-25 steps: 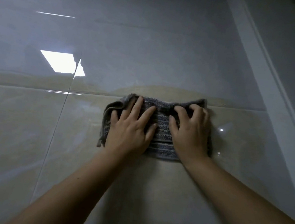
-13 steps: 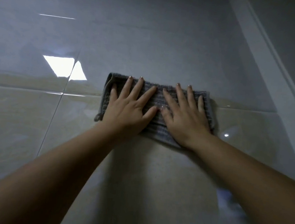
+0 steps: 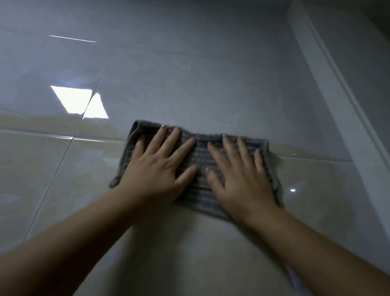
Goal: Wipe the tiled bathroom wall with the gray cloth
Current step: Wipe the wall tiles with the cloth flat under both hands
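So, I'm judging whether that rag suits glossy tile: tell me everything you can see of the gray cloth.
The gray cloth is a ribbed, towel-like rectangle, spread flat against the tiled wall across a horizontal grout line. Its left edge looks folded over, and its lower left corner sticks out. The left hand and right hand press it side by side with straight, spread fingers.

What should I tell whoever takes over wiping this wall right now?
Left hand: flat, fingers spread, pressing the left half of the gray cloth.
Right hand: flat, pressing its right half.
Gray cloth: spread on the tiled wall, across the horizontal grout line.
Done: cannot tell which tiles are wiped.
Left: wipe the wall around the cloth, both palms on it.
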The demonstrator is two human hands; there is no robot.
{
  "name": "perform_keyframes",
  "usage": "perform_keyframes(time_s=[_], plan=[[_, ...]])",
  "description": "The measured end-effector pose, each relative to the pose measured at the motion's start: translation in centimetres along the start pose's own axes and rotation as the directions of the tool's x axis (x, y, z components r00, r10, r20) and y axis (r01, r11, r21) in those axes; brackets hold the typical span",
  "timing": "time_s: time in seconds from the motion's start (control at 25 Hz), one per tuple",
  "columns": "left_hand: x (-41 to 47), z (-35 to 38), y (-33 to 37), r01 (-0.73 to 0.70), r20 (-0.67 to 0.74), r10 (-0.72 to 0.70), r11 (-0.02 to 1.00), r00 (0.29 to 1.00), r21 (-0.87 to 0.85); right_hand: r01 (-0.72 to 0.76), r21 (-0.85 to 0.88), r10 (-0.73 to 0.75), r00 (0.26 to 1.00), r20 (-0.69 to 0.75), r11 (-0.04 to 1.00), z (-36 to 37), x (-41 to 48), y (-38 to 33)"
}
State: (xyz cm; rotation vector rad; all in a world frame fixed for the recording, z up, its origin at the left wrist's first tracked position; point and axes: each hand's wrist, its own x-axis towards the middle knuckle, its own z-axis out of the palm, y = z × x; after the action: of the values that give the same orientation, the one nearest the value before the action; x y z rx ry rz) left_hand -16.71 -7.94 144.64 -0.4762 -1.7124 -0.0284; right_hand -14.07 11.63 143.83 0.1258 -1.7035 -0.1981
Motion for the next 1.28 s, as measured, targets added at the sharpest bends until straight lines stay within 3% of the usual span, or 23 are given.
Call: perform_keyframes(time_s=[0.12, 0.32, 0.6, 0.84, 1.12, 1.28], plan=[[6.1, -1.1, 2.2, 0.062, -0.001, -0.062, 0.992, 0.998, -0.108, -0.103, 0.017, 0.103, 0.995, 0.017, 0.994, -1.3, 5.0, 1.3], [2.0, 1.6, 7.4, 0.019, -0.054, -0.019, 1.000, 0.998, 0.010, -0.015, -0.035, 0.014, 0.999, -0.029, 0.999, -0.3, -2.2, 4.8], [9.2, 0.8, 11.6, 0.054, -0.021, -0.055, 0.998, 0.998, -0.041, -0.176, -0.003, 0.176, 0.983, 0.054, 0.984, -2.0, 2.6, 10.3], [0.7, 3.3, 15.3, -0.028, -0.049, 0.029, 0.999, 0.998, 0.027, -0.058, -0.040, 0.057, 0.998, -0.024, 0.997, -0.6, -8.1, 11.8], [9.7, 2.5, 17.4, -0.020, -0.026, 0.020, 1.000, 0.999, -0.018, -0.207, -0.017, 0.207, 0.975, 0.075, 0.978, -2.3, -1.3, 16.2], [8.0, 3.1, 18.8, -0.027, -0.064, 0.024, 0.998, 0.998, -0.050, -0.221, -0.018, 0.221, 0.975, 0.024, 0.975, -1.8, -3.1, 16.9]])
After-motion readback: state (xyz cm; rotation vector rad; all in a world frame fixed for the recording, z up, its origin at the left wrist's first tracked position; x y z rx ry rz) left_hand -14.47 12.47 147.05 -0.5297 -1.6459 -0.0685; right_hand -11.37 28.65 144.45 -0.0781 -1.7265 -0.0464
